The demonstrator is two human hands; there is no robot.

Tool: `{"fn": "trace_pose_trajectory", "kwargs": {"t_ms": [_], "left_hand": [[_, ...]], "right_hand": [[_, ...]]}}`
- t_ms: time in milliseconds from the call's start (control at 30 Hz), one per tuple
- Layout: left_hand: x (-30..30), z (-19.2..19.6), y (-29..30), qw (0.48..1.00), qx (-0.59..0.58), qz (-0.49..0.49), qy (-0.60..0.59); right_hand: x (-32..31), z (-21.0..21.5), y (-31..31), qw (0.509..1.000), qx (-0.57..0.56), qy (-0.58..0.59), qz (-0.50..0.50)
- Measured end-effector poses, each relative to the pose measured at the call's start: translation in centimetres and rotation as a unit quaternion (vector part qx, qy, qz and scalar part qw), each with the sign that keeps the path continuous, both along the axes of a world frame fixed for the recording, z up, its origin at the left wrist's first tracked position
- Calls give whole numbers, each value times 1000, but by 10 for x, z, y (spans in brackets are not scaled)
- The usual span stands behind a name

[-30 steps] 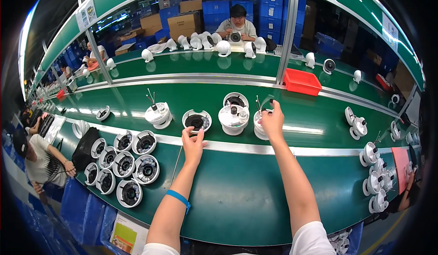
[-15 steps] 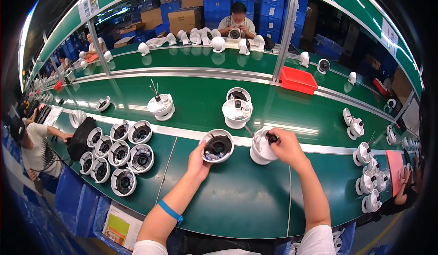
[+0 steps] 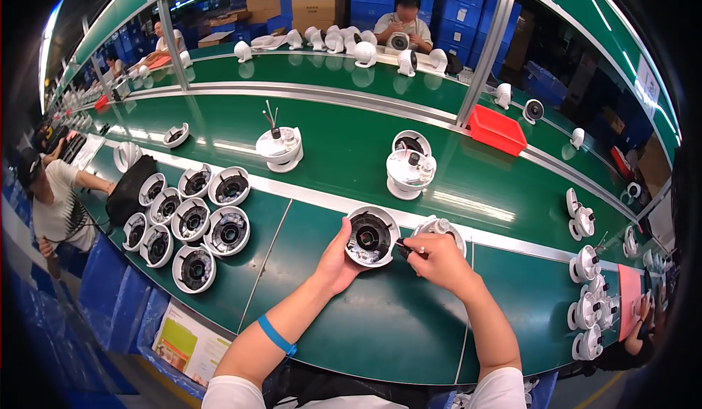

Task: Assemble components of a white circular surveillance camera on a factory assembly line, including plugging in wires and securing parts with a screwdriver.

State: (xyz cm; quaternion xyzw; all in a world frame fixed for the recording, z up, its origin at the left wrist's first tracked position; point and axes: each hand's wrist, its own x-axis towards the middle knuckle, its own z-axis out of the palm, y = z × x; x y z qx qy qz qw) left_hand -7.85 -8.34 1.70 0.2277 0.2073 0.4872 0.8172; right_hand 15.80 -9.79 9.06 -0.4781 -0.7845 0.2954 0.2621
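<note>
My left hand (image 3: 337, 264) grips a white round camera housing (image 3: 393, 223) by its left rim, with its open side and black ring-shaped inside facing up. Close to the housing's right edge, my right hand (image 3: 442, 263) pinches a small black part (image 3: 403, 248) between thumb and fingers. Whether that part touches the housing I cannot tell. Beyond my right hand stands a white camera base (image 3: 457, 235) at the bench's far edge, partly hidden by the hand.
Several similar housings (image 3: 191, 219) lie grouped at left near a black bag (image 3: 132, 193). On the green belt stand white camera bases (image 3: 280, 146). A red bin (image 3: 497, 131) sits farther back. More bases (image 3: 587, 310) line the right side. A co-worker (image 3: 402, 23) sits opposite.
My right hand has moved away from the white base toward the housing, now carrying the small black part. The housing stays in my left hand. The whole view has shifted slightly.
</note>
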Motion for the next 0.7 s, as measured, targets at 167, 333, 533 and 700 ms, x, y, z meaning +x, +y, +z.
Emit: {"fn": "trace_pose_trajectory", "kwargs": {"t_ms": [167,333,533,700], "left_hand": [[0,-4,-4,997,62,38,-3],[-2,-9,-2,992,127,18,6],[-4,-15,3,980,178,38,82],[-3,-19,7,972,206,51,104]], "right_hand": [[-16,-15,0,970,212,-74,98],[-27,-25,6,949,257,-144,116],[-42,-38,7,925,298,-196,129],[-47,-41,10,919,308,-211,123]]}}
